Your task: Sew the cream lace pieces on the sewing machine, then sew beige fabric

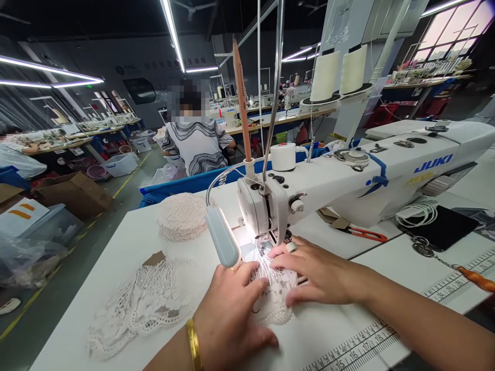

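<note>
lace piece [273,288]: white openwork, scalloped edge, flat on table [348,330] just in front of sewing machine [348,180] head, far end under presser foot [266,246].
left hand [228,314]: palm down on near-left of lace, fingers spread flat, pinning not gripping; gold bangle at wrist.
right hand [313,270]: flat on right side, fingers extended toward needle, ring on one; nothing grasped.
step: likely guiding fabric through a seam.
next: probably steady even feed, fingertips clear of needle.
nearby: loose lace pile [147,304] left, stacked lace rounds [182,216] behind, red snips [365,235] right.
</note>
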Demonstrator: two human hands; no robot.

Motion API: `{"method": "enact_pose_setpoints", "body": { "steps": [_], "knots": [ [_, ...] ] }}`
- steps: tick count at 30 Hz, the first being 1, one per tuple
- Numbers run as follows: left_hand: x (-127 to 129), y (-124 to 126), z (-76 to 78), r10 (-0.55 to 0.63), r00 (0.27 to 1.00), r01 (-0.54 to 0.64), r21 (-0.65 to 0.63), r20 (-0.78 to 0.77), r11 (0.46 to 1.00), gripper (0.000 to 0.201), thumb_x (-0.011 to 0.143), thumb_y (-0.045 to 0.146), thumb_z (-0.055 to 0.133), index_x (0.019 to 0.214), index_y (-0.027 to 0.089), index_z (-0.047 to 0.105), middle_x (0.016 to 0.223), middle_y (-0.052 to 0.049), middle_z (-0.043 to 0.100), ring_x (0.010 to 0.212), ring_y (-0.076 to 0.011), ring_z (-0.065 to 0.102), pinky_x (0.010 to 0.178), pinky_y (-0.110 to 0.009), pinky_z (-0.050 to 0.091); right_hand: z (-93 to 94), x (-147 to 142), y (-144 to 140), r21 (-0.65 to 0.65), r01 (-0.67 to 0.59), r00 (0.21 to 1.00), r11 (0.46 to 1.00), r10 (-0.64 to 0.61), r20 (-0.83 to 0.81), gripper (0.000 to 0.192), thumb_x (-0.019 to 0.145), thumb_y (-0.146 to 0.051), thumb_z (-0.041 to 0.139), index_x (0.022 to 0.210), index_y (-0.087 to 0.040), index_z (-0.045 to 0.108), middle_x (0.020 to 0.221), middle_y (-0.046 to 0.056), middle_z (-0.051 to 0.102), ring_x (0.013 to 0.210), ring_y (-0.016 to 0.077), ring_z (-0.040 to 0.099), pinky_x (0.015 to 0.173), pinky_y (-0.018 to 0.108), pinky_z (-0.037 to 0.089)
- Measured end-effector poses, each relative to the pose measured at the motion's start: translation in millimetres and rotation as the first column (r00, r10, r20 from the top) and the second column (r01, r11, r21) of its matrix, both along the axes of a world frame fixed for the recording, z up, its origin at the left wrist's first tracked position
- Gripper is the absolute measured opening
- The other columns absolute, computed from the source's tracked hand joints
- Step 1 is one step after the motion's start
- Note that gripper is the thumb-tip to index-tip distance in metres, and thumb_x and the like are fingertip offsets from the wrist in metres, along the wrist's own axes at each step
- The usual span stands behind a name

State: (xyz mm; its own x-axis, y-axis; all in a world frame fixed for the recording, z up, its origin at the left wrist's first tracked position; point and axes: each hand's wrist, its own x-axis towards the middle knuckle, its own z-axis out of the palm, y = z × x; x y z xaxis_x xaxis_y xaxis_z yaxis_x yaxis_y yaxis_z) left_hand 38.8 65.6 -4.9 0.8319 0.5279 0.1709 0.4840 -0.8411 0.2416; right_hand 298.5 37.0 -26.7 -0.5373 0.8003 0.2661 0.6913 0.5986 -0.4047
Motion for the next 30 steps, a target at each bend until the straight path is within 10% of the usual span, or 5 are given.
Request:
{"method": "enact_pose_setpoints", "body": {
  "steps": [4, 9, 13, 18, 30],
  "knots": [
    [0.0, -2.8, -9.0, -0.022, 0.996, 0.024, -0.026, 0.085, 0.999, 0.013, 0.085, 0.014, 0.07, 0.087, 0.023, 0.062, 0.106, -0.004, 0.072, 0.095, -0.0256, 0.067, 0.083, -0.041, 0.055, 4.0, 0.5, -1.1, -0.047, -0.138, 0.99, 0.989, 0.137, -0.012, 0.012, 0.096, -0.028, 0.078, 0.099, -0.022, 0.069, 0.122, 0.006, 0.069, 0.11, 0.0258, 0.061, 0.095, 0.039, 0.051],
    [15.0, 10.4, -26.3, 0.205, 0.925, -0.123, -0.257, 0.321, 0.959, 0.019, 0.088, 0.008, 0.04, 0.08, 0.025, 0.041, 0.07, 0.003, 0.056, 0.06, -0.0172, 0.051, 0.055, -0.029, 0.042, -3.1, -8.6, 4.8, 0.01, -0.055, 0.972, 0.998, 0.056, -0.227, 0.016, 0.108, -0.021, 0.052, 0.103, -0.02, 0.067, 0.095, 0.004, 0.072, 0.092, 0.0218, 0.062, 0.088, 0.036, 0.049],
    [23.8, 20.8, -26.2, 0.305, 0.885, -0.12, -0.46, 0.353, 0.88, 0.022, 0.078, 0.011, 0.045, 0.095, 0.025, 0.051, 0.08, 0.002, 0.061, 0.065, -0.0169, 0.055, 0.058, -0.028, 0.047, -4.5, -15.8, 5.5, 0.007, 0.109, 0.907, 0.994, -0.097, -0.41, 0.022, 0.11, -0.029, 0.049, 0.101, -0.022, 0.068, 0.092, 0.002, 0.072, 0.087, 0.0201, 0.063, 0.084, 0.033, 0.048],
    [26.4, 31.4, -24.7, 0.306, 0.904, -0.184, -0.375, 0.297, 0.908, 0.011, 0.075, 0.015, 0.05, 0.074, 0.022, 0.058, 0.08, 0.0, 0.06, 0.07, -0.0166, 0.058, 0.064, -0.029, 0.049, -7.0, -24.2, 6.7, -0.156, 0.217, 0.811, 0.964, -0.266, -0.521, 0.025, 0.108, -0.036, 0.051, 0.09, -0.022, 0.064, 0.087, 0.001, 0.071, 0.082, 0.019, 0.065, 0.078, 0.031, 0.049],
    [25.3, 29.1, -18.4, 0.337, 0.878, -0.171, -0.436, 0.339, 0.884, 0.025, 0.081, 0.035, 0.074, 0.065, 0.02, 0.064, 0.079, 0.0, 0.061, 0.072, -0.0166, 0.061, 0.063, -0.026, 0.053, -2.7, -24.6, 3.3, -0.086, 0.191, 0.852, 0.978, -0.209, -0.48, 0.026, 0.107, -0.034, 0.05, 0.088, -0.022, 0.063, 0.081, 0.0, 0.068, 0.078, 0.0182, 0.063, 0.077, 0.029, 0.048]
  ]
}}
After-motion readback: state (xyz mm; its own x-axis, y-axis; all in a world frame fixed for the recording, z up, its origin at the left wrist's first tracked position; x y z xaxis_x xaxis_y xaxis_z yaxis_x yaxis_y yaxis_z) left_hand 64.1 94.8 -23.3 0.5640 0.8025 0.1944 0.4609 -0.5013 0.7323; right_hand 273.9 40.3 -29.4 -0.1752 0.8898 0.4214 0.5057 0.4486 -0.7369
